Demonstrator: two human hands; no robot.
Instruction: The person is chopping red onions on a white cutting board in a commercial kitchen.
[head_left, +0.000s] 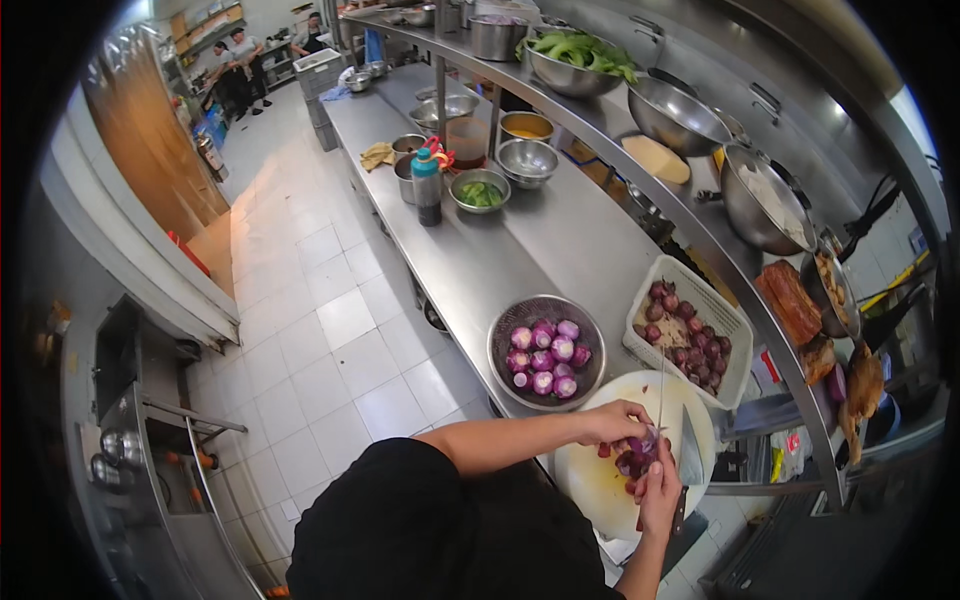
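Observation:
My left hand (624, 422) grips a partly peeled red onion (643, 441) above a round white cutting board (600, 480). Close against it, my right hand (658, 480) is closed around a knife; the thin blade (661, 386) points away from me, seen nearly edge-on, and the fingers hide its handle. Dark red onion skins (630, 466) lie on the board under my hands. A broad-bladed knife (693, 454) rests at the board's right side, its dark riveted handle (680, 511) near my right wrist. Beyond my left forearm stands a perforated metal colander (499, 360) holding several peeled red onions (561, 349).
A white plastic basket (739, 367) of unpeeled onions (697, 349) touches the board's far side. Over the steel table (480, 262) runs a metal shelf (645, 180) with bowls and meat. A teal-capped bottle (427, 187) stands farther off. Several people (244, 64) stand in the distance.

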